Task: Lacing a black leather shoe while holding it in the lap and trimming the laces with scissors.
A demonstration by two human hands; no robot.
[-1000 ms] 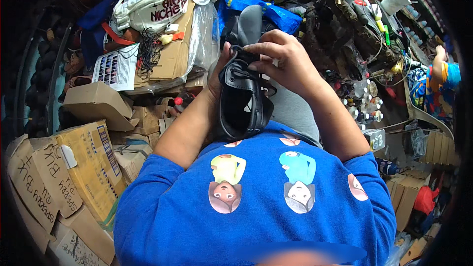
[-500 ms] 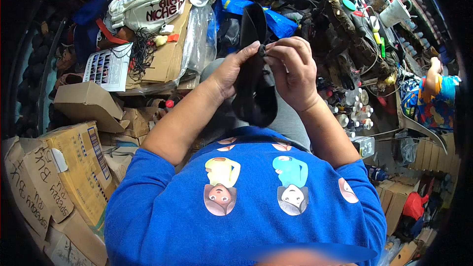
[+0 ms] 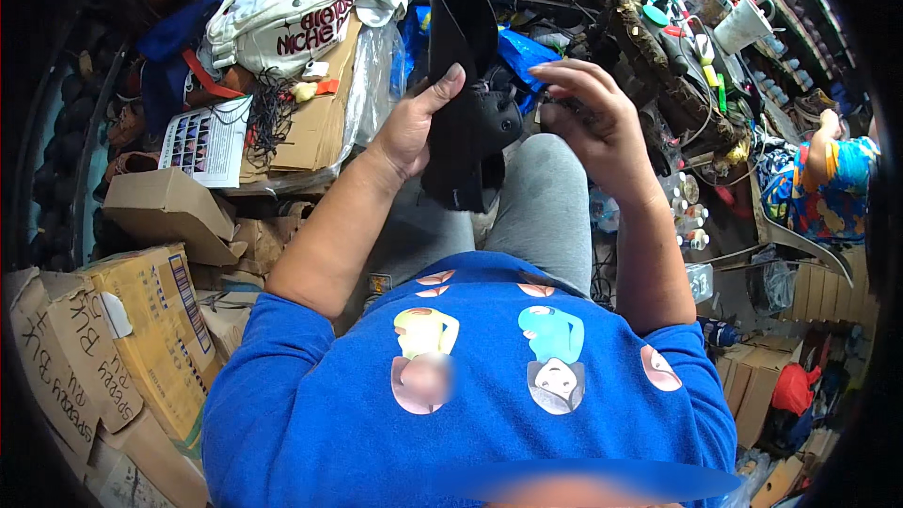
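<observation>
Clock centred on the shoe, 12 pointing away from me

Left hand [image 3: 414, 132] is gripping the black shoe [image 3: 487, 122] from 8, thumb pressing on its near face, shoe hanging just above my knees
Right hand [image 3: 594, 118] is hovering at 3, apart from the shoe, fingers half curled with a gap to the thumb; can't tell if a thin lace is running between them

Step, my read: I'm working on the lacing, since the eyelets are facing my right hand
Next move is probably calling for a firm left hold while right fingertips are picking up a lace end; dark lace on dark shoe is making that easy to miss

Containers, going outward:
Blue bag [image 3: 524, 61] is lying crumpled between 1 and 2, contents not showing
Clear bottles [image 3: 693, 216] are clustering at 4, can't tell what they're holding
White mug [image 3: 741, 26] is leaning between 2 and 3, inside not readable
Brown box [image 3: 169, 212] is sitting between 8 and 9, inside hidden from me
Yellow carton [image 3: 150, 320] is standing at 8, also hiding whatever it's holding
</observation>
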